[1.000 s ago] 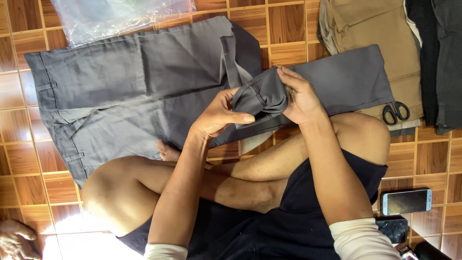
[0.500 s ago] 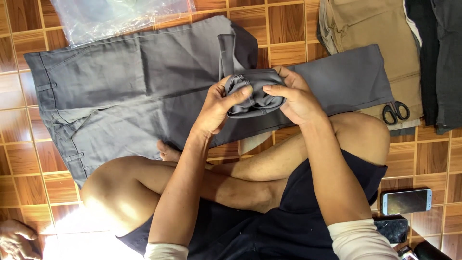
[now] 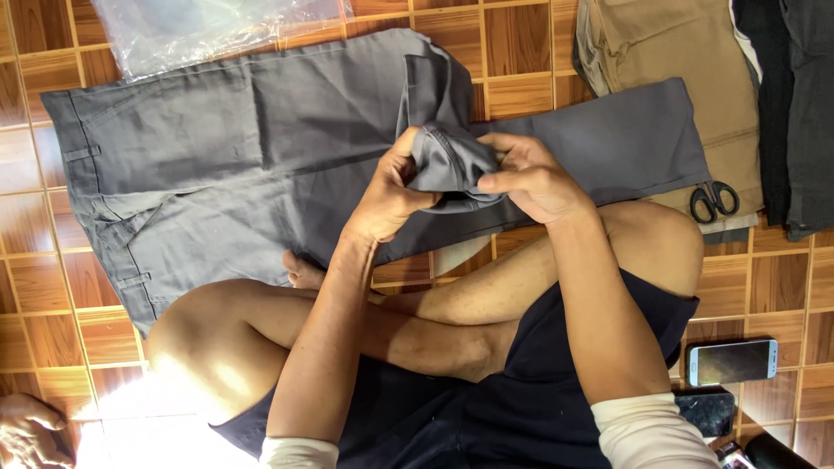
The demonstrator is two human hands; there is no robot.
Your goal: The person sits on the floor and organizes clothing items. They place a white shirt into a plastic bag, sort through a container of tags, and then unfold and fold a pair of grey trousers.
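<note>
Grey trousers [image 3: 226,165] lie spread on the wooden parquet floor [image 3: 521,95], waistband at the left. One trouser leg is bunched up at its hem [image 3: 443,161] between both hands. My left hand [image 3: 387,195] grips the bunched fabric from the left, thumb on top. My right hand [image 3: 530,178] pinches the same bunch from the right. The other trouser leg [image 3: 625,143] runs flat to the right, above my bent knee.
Black-handled scissors [image 3: 714,201] lie on tan folded trousers [image 3: 686,61] at the right. Dark garments [image 3: 790,113] sit at the far right. A clear plastic bag [image 3: 208,30] lies at the top left. A phone [image 3: 731,361] rests lower right. Another person's hand [image 3: 30,430] shows at the bottom left.
Both hands have gathered the trouser leg hem into a tighter bunch and lifted it slightly; the fold of fabric behind it now stands up.
</note>
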